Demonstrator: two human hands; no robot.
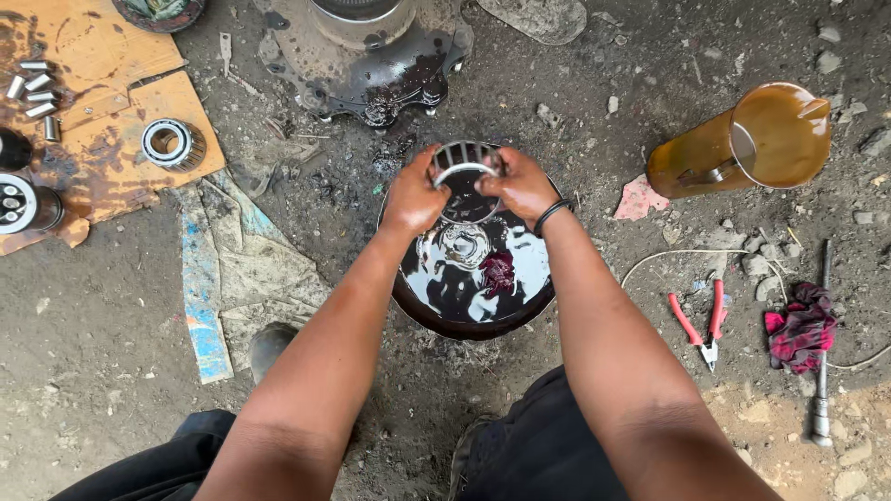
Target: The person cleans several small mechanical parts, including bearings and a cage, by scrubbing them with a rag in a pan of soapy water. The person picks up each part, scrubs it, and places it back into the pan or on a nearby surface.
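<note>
Both my hands hold a round metal bearing cage (464, 160) with slotted walls, above the far rim of a black pan (536, 295) full of dark, shiny oil. My left hand (414, 198) grips the cage's left side. My right hand (522, 188), with a black band at the wrist, grips its right side. A dark red rag (498, 272) lies in the oil, and a round metal part (464, 243) shows just under the surface. Both hands are oily.
A greasy hub (371, 51) stands beyond the pan. On cardboard at left lie a bearing (172, 144) and several rollers (35, 91). At right are an amber jug (742, 144), red pliers (703, 320), a red cloth (803, 325) and a metal rod (821, 353).
</note>
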